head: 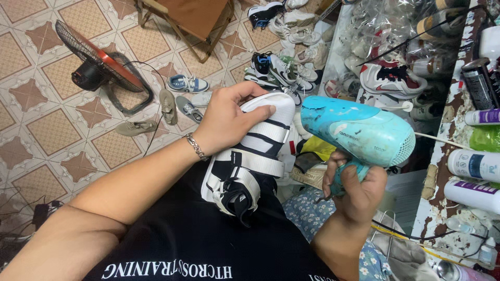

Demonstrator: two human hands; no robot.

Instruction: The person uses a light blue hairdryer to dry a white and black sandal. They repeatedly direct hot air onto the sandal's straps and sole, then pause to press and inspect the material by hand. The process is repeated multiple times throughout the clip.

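While the left hand (225, 120) wraps over the toe of a white and black strapped sneaker (253, 156), fingers curled around the rounded front and thumb pressed on top, the shoe rests sole-outward against the person's lap, heel end down near the black shirt. Its broad white straps look like webbing, flat and slightly stiff, while the toe cap seems a soft knit; it should be light, springy under a squeeze and not fragile, best gripped at the toe or around the midfoot where the straps give purchase. A metal chain bracelet (196, 146) circles the left wrist. Just beside it, the right hand (357, 190) is closed firmly around the handle of a turquoise hair dryer (359, 133), whose smooth plastic body is scuffed and chipped near the nozzle, which points toward the sneaker's toe without touching it. Such a shell is rigid and fairly light, though slippery if held anywhere but the handle. On the right, a peeling shelf (453, 125) carries plastic bottles and spray cans. Farther off, loose shoes lie scattered on patterned floor tiles (31, 104), with a tilted floor fan (99, 65) and a wooden folding chair (187, 21) beyond.
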